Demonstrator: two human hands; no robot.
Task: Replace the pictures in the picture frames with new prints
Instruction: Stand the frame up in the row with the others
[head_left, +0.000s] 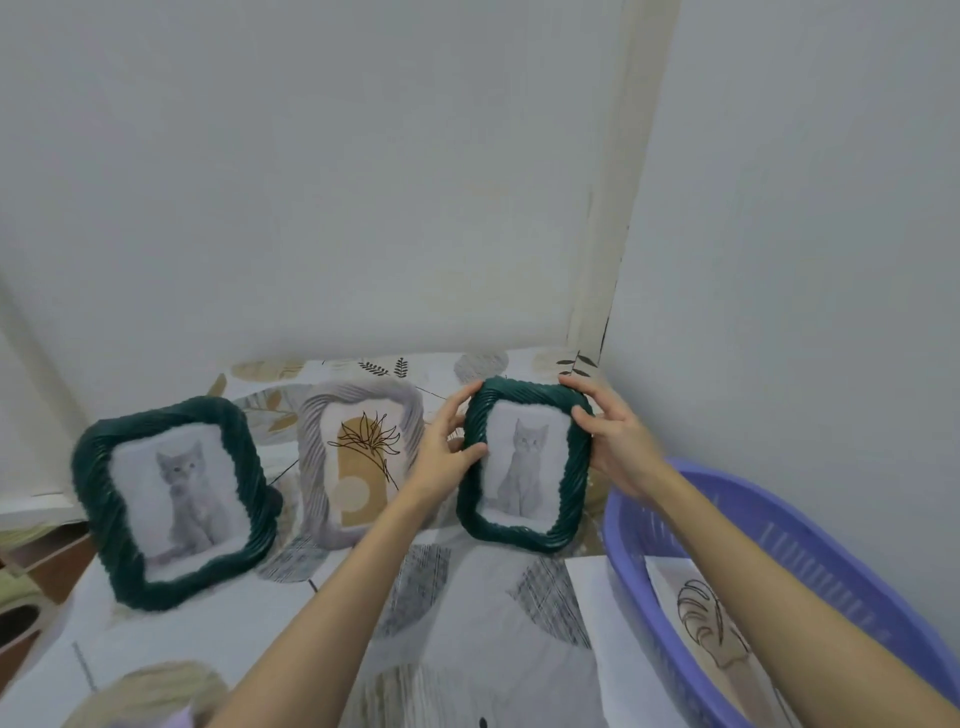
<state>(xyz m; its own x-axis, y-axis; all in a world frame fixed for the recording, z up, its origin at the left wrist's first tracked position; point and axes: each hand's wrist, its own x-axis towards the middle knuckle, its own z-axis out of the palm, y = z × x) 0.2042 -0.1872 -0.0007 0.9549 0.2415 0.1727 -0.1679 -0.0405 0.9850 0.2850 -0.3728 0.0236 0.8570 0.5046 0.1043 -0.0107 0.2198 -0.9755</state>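
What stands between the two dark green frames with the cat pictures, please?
In the head view, a pale grey frame holding a leaf print stands between the left green frame and the green frame gripped by both hands.

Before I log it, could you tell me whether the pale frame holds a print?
Yes: the pale frame shows a tan leaf-drawing print behind its opening.

Table (218, 618) (leaf-patterned): frames (171, 499), basket (810, 561)

**Tight on the right, open in front**

My basket (810, 545) crowds the right, beside the wall (805, 260). Left of the basket stand three frames: green frame (524, 462), pale frame (358, 462), and second green frame (171, 499). The tablecloth (249, 623) in front of them lies open for passing.
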